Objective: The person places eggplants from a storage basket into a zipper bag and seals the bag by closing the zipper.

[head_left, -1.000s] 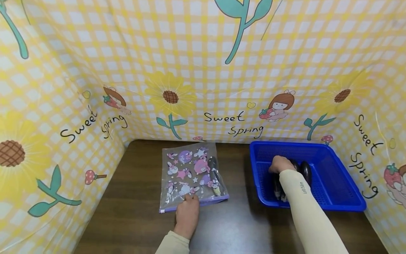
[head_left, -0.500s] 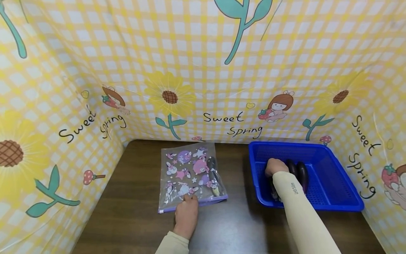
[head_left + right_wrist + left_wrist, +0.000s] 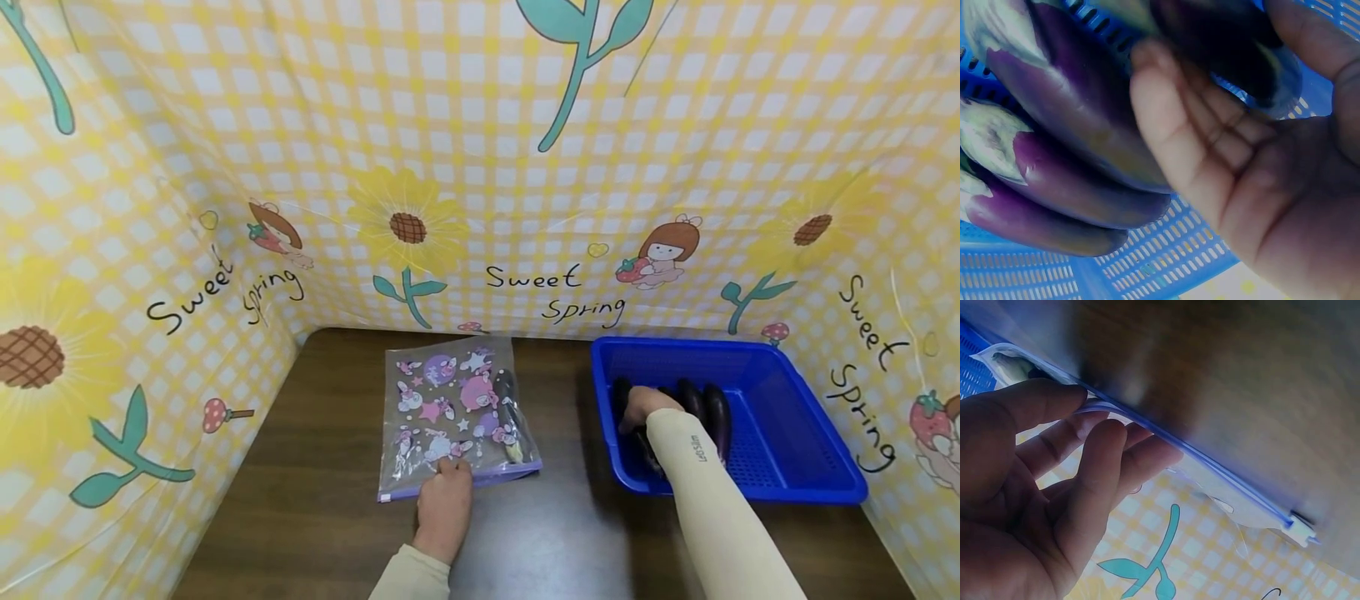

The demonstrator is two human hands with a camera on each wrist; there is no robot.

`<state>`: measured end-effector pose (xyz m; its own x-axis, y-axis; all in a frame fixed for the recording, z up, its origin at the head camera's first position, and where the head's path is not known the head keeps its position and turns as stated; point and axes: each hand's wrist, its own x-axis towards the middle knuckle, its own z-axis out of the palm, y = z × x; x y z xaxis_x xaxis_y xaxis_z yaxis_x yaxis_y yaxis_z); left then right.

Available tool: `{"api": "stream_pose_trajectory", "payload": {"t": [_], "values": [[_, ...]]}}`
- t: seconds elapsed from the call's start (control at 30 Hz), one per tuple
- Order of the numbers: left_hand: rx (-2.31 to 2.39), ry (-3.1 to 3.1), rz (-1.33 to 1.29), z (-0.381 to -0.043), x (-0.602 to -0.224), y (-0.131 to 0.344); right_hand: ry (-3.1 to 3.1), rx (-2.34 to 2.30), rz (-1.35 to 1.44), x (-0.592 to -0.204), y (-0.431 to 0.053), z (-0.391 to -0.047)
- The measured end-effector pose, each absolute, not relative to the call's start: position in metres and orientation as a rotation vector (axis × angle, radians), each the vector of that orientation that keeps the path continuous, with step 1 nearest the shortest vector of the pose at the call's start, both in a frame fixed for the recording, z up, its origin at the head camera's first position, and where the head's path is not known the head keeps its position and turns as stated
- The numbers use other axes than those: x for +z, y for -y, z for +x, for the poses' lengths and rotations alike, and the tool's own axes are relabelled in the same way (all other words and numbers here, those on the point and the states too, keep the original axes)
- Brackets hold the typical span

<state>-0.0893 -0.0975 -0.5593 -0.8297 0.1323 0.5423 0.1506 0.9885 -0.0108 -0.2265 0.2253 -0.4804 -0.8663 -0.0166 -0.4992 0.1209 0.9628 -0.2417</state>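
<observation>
Right fingers point(image 3: 1166, 125) shifted leftward; checked cloth point(image 3: 502, 192) backs table point(image 3: 315, 500).

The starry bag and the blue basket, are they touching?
Apart: the head view shows a strip of brown table between the bag and the basket.

A brown table point(image 3: 315, 467) bears bag point(image 3: 427, 412) and basket point(image 3: 787, 437).

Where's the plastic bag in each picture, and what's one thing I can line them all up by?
Head: lower half, just left of centre; the bag has the left hand at its near edge.
Left wrist: its zip slants from upper left to lower right.
Right wrist: not in it.
Landmark: the basket, right in head, upper left edge in left wrist, under the eggplants in right wrist.
</observation>
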Motion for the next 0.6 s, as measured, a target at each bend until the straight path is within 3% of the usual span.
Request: {"api": "stream_pose_trajectory", "payload": {"t": [0.6], "values": [[-0.070,2.576,-0.199,-0.088,-0.559,0.099,-2.643,-0.361,0.046,-0.445,-0.226,-0.224]]}}
